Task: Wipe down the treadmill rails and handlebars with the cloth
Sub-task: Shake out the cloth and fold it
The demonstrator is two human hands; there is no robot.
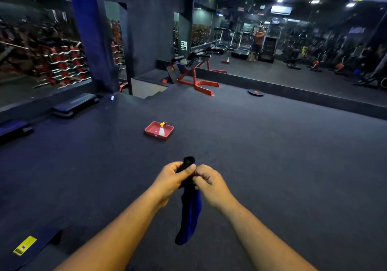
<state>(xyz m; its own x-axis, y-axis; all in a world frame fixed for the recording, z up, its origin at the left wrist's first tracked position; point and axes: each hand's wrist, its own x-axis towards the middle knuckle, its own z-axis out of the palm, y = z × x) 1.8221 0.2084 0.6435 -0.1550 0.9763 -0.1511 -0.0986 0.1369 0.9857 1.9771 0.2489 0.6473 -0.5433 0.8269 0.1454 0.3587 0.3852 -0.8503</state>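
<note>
Here, dark blue cloth (189, 212) pinched in both hands' grip, left hand (171, 179) and right hand (211, 183), tail dangling below.

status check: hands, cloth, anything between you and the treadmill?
Left hand and right hand both grip the blue cloth, bunched, tail hanging down. No treadmill within reach, seen only in the mirror. Red tray with spray bottle on the floor ahead.

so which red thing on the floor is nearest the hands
The red tray holding the spray bottle, straight ahead of the hands. The red bench and disc lie farther back by the mirror.
</note>
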